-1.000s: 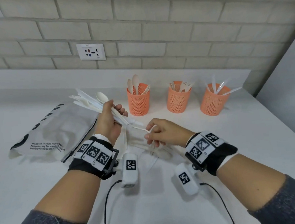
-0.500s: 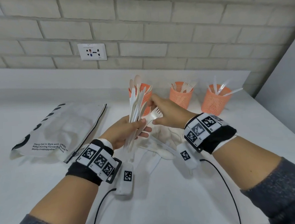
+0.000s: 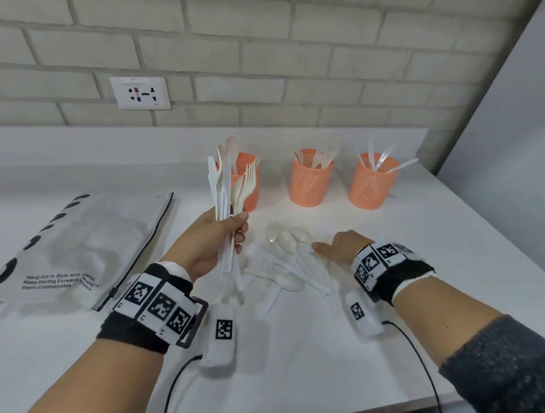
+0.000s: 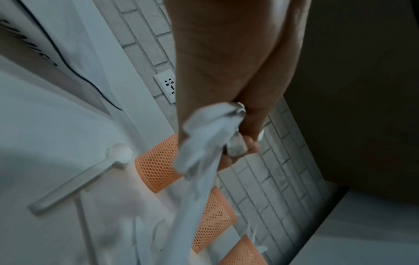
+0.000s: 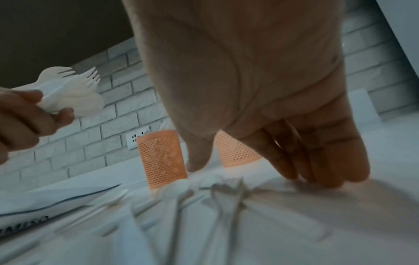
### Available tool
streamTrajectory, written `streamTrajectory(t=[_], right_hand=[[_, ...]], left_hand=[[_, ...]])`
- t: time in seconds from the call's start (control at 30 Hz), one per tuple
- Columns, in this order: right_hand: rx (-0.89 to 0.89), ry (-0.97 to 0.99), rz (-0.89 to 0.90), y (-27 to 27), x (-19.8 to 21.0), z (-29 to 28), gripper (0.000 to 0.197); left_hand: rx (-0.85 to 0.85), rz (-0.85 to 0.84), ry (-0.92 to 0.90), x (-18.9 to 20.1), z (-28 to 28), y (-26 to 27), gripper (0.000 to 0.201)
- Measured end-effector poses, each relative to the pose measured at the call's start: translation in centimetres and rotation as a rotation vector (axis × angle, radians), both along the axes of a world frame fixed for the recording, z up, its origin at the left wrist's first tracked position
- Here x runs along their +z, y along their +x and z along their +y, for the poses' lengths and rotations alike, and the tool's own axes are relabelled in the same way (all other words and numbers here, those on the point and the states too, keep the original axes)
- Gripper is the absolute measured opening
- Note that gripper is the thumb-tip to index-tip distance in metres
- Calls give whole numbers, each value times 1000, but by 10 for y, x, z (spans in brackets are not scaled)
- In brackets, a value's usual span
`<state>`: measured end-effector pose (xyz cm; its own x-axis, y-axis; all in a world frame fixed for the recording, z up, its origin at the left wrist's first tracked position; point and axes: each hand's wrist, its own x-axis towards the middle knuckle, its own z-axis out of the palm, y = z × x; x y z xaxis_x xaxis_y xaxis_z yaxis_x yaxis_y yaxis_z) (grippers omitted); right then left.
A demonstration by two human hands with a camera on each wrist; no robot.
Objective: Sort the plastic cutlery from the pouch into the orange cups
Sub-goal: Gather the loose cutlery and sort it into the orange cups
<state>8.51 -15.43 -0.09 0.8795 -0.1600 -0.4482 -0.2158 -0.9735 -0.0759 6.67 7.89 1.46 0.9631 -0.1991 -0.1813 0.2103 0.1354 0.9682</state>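
My left hand grips an upright bundle of white cutlery, with forks, spoons and knives in it, in front of the left orange cup. In the left wrist view the fingers curl round the bundle's handles. My right hand reaches down to the loose pile of spoons and knives on the counter. Its straight fingers touch the pile and hold nothing. The middle cup holds forks and the right cup holds clear knives. The grey pouch lies flat at the left.
A white counter runs to a brick wall with a socket. A grey side wall bounds the right. Wrist-camera cables trail toward the counter's front edge.
My right hand left the fork in the left hand's bundle and dropped down and right to the pile on the counter. The left hand kept the bundle upright.
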Motion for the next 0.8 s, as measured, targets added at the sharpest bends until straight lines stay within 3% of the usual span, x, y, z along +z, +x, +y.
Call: streamTrajectory(t=[0.17,0.27,0.47,0.67,0.8], right_hand=[[-9,53,-15,-7,-17,42,102],[118,-27,-19,-18,-24,61,113],[146,96,-21,-12,-16,62,83],[100,150,-104,-7,-14,52,31],[111,111,-130,-6,-18,47,24]], left_hand=[[0,1,-25,4,-7,-6,8],[10,6,-33,4,-4,-10,5],[30,23,-27,0,5,-18,3],[47,52,-19,-3,6,-24,4],[62,67,-22,-4,-1,-27,6]])
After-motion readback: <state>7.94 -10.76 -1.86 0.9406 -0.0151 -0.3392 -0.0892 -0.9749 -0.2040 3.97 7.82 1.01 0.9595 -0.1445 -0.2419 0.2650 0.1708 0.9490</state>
